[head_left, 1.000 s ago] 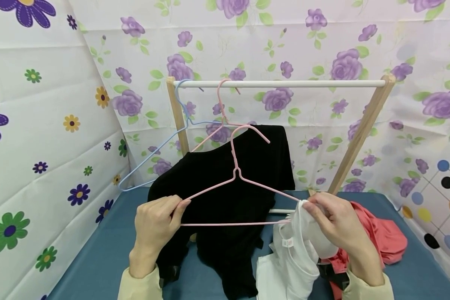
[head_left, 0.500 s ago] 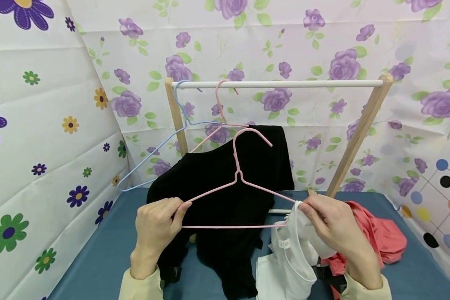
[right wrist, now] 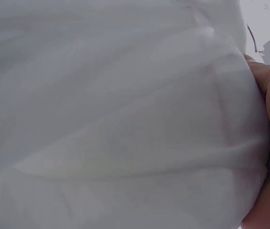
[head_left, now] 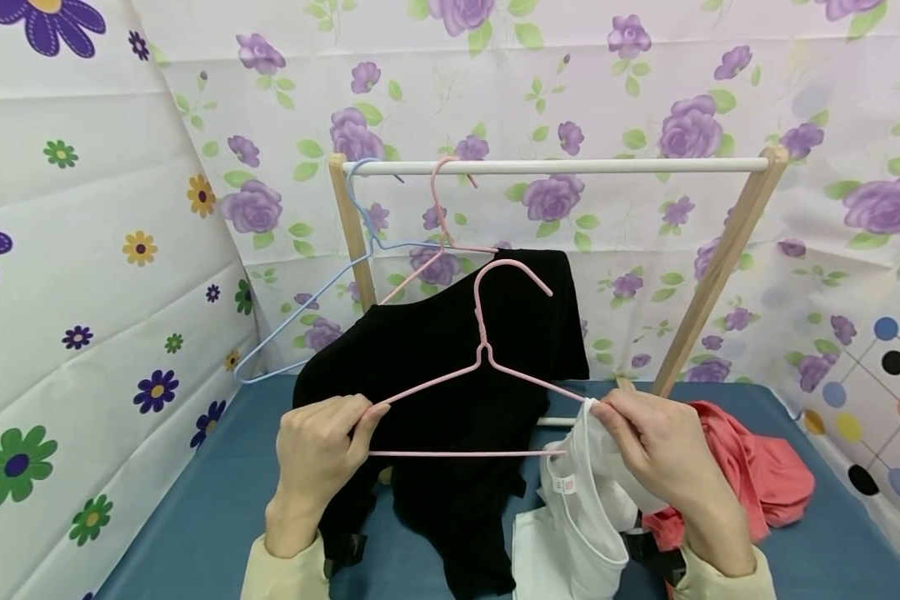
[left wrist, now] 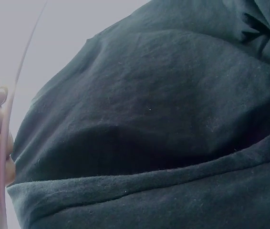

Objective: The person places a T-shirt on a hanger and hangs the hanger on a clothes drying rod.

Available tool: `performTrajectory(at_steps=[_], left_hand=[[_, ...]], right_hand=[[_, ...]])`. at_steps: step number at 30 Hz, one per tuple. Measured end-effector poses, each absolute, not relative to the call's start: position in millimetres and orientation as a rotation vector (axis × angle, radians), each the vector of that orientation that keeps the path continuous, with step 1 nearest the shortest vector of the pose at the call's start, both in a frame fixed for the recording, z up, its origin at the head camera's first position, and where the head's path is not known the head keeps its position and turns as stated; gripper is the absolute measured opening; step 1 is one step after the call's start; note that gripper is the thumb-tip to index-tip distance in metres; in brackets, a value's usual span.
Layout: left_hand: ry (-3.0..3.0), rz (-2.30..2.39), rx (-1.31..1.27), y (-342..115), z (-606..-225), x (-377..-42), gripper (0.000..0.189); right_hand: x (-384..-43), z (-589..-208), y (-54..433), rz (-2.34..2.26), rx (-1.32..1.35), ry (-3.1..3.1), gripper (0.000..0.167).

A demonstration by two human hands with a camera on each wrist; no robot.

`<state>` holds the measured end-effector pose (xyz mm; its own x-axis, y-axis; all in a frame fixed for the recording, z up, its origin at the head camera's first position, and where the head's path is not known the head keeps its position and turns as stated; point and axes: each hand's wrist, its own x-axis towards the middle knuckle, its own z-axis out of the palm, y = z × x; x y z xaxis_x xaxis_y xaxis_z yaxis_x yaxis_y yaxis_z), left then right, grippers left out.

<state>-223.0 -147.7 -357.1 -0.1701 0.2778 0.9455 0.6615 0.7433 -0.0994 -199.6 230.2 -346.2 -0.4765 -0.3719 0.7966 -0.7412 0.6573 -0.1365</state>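
In the head view a pink hanger (head_left: 483, 354) is held up in front of the rack, its hook pointing right. My left hand (head_left: 322, 458) grips its left end. On the right side, my right hand (head_left: 656, 446) pinches the hanger's arm together with the neck edge of a white shirt (head_left: 581, 517). The right end of the hanger lies inside the shirt, which hangs down to the table. White cloth (right wrist: 125, 119) fills most of the right wrist view. My left fingers (left wrist: 1, 138) curl by the pink bar in the left wrist view, beside black cloth (left wrist: 149, 105).
Behind, a black shirt (head_left: 435, 358) hangs slanted from another pink hanger (head_left: 440, 208) on the white rail (head_left: 570, 167). A blue hanger (head_left: 300, 308) hangs left of it. A coral-red garment (head_left: 765, 475) lies crumpled on the blue table (head_left: 195, 508) at right.
The held hanger has shifted slightly right and down. My right hand and the shirt's neck edge have moved a little left, while my left hand has moved slightly right.
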Motion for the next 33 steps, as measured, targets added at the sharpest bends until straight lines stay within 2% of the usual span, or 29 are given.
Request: performTrajectory(at_steps=[11, 22, 33], left_hand=[[-1.746, -0.408, -0.75, -143, -356, -224, 0.051], [-1.753, -0.422, -0.756, -138, -358, -223, 0.051], [-1.767, -0.446, -0.77, -133, -361, -224, 0.05]], right_hand=[[-199, -345, 230, 0.57, 0.826, -2.107, 0.025], [-202, -347, 225, 0.561, 0.754, -2.06, 0.041], [-207, -349, 221, 0.562, 0.76, -1.961, 0.041]])
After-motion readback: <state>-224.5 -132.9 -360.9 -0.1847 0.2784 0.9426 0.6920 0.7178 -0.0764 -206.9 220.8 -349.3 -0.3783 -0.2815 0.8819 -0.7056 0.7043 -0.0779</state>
